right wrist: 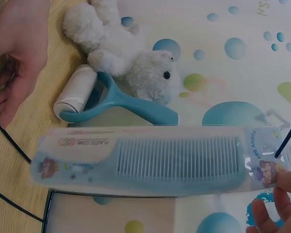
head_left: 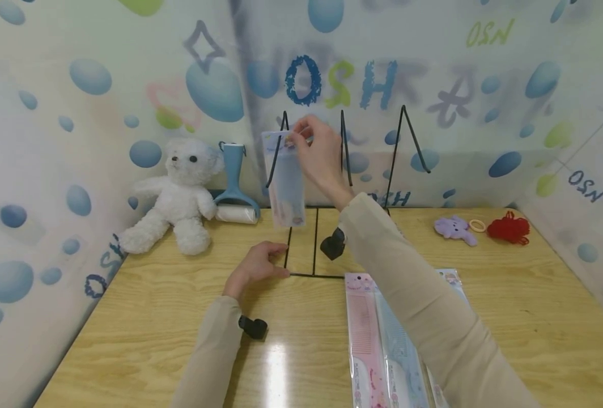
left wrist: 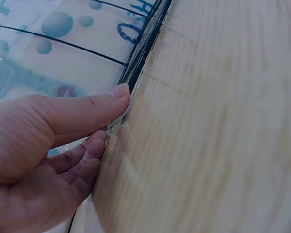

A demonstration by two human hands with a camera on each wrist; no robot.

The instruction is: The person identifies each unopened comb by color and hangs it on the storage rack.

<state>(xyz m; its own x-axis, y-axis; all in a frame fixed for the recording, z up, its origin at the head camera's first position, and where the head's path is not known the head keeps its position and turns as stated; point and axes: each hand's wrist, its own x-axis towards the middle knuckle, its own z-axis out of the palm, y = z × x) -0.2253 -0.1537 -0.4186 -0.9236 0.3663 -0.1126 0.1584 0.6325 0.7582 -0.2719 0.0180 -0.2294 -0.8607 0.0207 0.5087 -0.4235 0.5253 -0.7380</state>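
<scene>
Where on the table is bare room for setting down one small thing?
Free on the table: left, between the white bear and the left sleeve; right, between the comb packs and the red toy. Crowded: the middle, where the rack, left hand and comb packs lie close.

- Table [head_left: 536, 317]: its pale, wood-grained top is carrying all items and is reflecting a streak of light near the front.
- Rear left: a white teddy bear [head_left: 179, 195] is sitting upright; beside it, a blue-handled roller [head_left: 234, 178] is standing, handle uppermost.
- Centre: a black wire rack [head_left: 315, 243] is standing on its base.
- Front: a pink packaged comb [head_left: 364, 323] and a blue packaged comb [head_left: 402, 357] are lying side by side.
- Rear right: a purple toy [head_left: 453, 228], a yellow ring [head_left: 477, 221] and a red toy [head_left: 508, 229] are lying in a row.
</scene>
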